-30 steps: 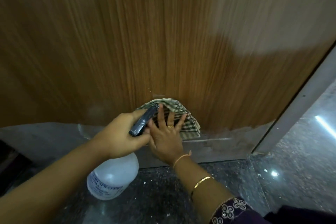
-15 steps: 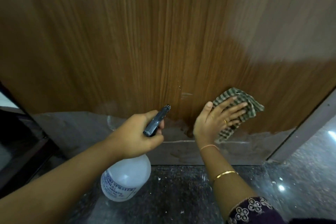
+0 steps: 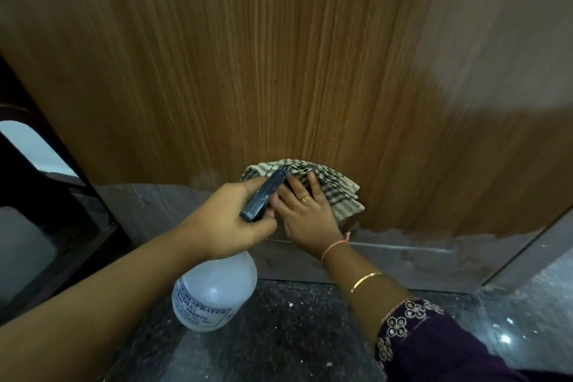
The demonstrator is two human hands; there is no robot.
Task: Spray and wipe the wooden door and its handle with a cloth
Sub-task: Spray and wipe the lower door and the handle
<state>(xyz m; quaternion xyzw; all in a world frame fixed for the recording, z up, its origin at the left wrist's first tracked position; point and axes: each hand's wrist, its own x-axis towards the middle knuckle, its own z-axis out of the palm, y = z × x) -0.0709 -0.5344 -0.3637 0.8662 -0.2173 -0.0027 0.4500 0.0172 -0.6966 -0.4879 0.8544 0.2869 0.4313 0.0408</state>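
The wooden door (image 3: 279, 71) fills the upper view, with a worn grey strip (image 3: 418, 257) along its bottom. My right hand (image 3: 305, 214) presses a checked green-and-cream cloth (image 3: 338, 189) flat against the door's lower part, fingers spread. My left hand (image 3: 229, 220) grips the dark trigger head of a white spray bottle (image 3: 214, 291), which hangs below the fist. The nozzle overlaps the cloth's left side and hides part of my right fingers. No door handle is in view.
Dark speckled stone floor (image 3: 279, 341) lies below the door. A dark frame with a pale opening (image 3: 34, 170) stands at the left. A grey door frame post (image 3: 533, 245) rises at the lower right.
My right hand has slid the cloth leftward along the door's bottom, back beside the spray nozzle. My left hand and the bottle stayed about where they were.
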